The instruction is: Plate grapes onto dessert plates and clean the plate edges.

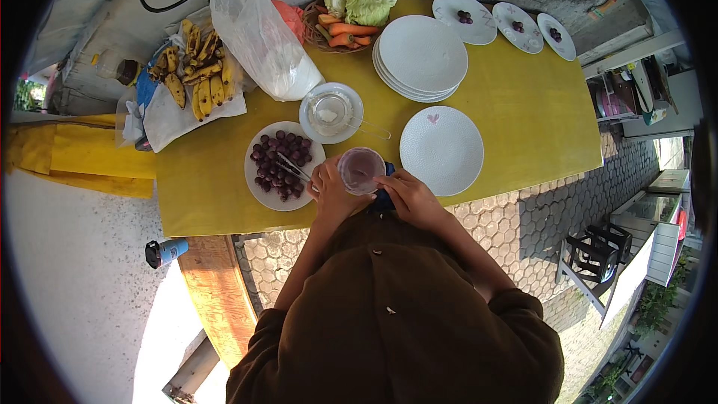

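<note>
My left hand (332, 188) is at the left side of a round, glass-like cup (360, 170) with pinkish-purple contents, and holds metal tongs (290, 166) that reach over the grapes. My right hand (412, 196) pinches the cup's right rim or something thin at it; which one I cannot tell. Dark purple, grape-like fruits (273, 158) fill a white plate (253, 193) on the left. Beyond the cup, a wire strainer (331, 112) rests in a bowl of white powder (343, 133). A white plate with a pink mark (442, 151) lies to the right, bare of fruit.
Stacked white plates (422, 56) stand behind. Three plates at the back right, one of them (474, 11) nearest the stack, hold small fruit clusters. A carrot-and-cabbage basket (312, 25), a plastic bag of white powder (280, 64) and bananas (205, 95) line the back of the yellow table (533, 112).
</note>
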{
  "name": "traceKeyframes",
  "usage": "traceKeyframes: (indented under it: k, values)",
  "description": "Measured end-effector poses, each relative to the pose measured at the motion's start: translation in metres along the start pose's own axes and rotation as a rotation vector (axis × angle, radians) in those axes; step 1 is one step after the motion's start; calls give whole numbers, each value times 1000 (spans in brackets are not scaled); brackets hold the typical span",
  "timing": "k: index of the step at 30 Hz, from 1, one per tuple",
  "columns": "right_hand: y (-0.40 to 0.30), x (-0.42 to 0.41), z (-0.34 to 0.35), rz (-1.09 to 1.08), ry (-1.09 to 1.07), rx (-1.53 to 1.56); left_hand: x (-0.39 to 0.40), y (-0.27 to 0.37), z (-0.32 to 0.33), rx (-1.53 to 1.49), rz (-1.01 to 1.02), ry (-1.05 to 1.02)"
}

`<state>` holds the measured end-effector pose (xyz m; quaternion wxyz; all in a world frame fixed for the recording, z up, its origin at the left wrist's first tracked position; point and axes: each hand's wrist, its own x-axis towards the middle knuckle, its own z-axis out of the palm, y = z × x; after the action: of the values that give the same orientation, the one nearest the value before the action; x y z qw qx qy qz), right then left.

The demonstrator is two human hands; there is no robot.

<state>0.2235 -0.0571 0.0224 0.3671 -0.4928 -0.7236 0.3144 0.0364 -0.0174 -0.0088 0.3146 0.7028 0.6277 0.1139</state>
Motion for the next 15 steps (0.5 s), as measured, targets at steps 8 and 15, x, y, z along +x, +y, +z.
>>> traceKeyframes:
  k: [8, 15]
  values:
    - [0, -4, 3, 33, 14, -25, -1, 2, 22, -15, 100, 301]
    - [8, -5, 6, 155, 50, 86, 1, 11, 15, 68, 50, 264]
